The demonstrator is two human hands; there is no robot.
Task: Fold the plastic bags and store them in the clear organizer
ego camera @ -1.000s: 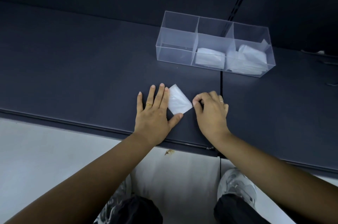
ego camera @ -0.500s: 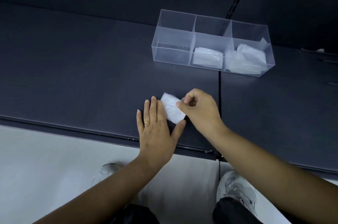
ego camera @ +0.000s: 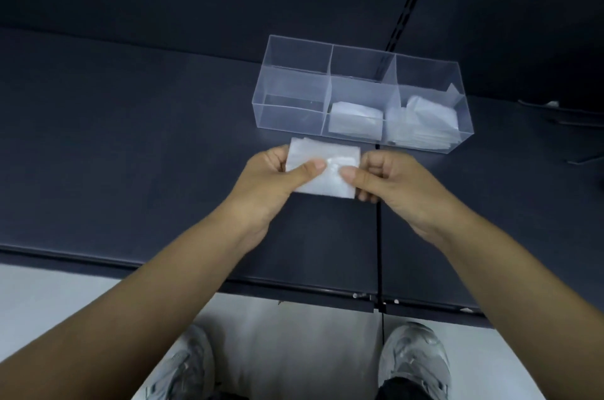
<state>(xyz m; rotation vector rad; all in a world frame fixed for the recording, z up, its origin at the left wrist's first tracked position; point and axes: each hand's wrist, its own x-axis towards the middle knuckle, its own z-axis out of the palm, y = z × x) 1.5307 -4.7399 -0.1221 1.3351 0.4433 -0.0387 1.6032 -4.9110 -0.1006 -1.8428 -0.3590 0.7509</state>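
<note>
Pinching a folded plastic bag (ego camera: pixel 325 151) at its short ends, the left hand (ego camera: pixel 271 177) and right hand (ego camera: pixel 385 180) grip it with thumbs on top and fingers curled beneath, mostly hidden. The bag is a flat, milky, crinkled rectangle, its long axis parallel to the desk's (ego camera: pixel 130 138) front edge, just before the clear organizer (ego camera: pixel 294 86). Whether it touches the desk is unclear. Folded bags in the middle compartment (ego camera: pixel 354 120) and right compartment (ego camera: pixel 421 125) look hazy through the walls.

folded bag (ego camera: pixel 323 171) btwn hands, organizer (ego camera: pixel 359 95) behind, on table (ego camera: pixel 130 138)
</note>
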